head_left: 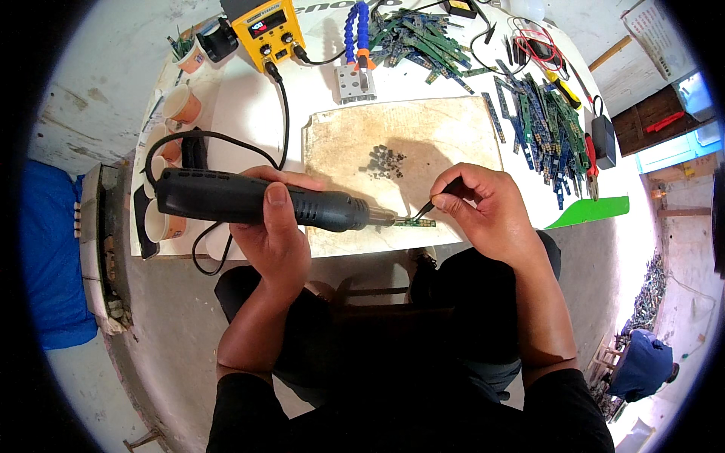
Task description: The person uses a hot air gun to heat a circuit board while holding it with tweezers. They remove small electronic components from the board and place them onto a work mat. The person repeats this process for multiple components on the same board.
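Observation:
My left hand [276, 219] is wrapped round a black hot air gun [257, 200], its metal nozzle pointing right. Right at the nozzle's tip lies a narrow green circuit board strip [424, 223], near the front edge of a stained beige board [332, 143]. Dark tweezers [425, 209] are pinched in my right hand [483, 208], their tips down at the strip. Whether the tips grip a part is too small to tell. Beyond the strip, a small heap of dark chips [384, 161] rests on the beige board.
A yellow soldering station [266, 34] stands at the back left, cabled to the gun. Paper cups [181, 104] line the left edge. Piles of circuit strips [547, 128] lie right and at the back [415, 41]. Red-handled pliers [591, 162] lie at right. Another person [642, 366] is far right.

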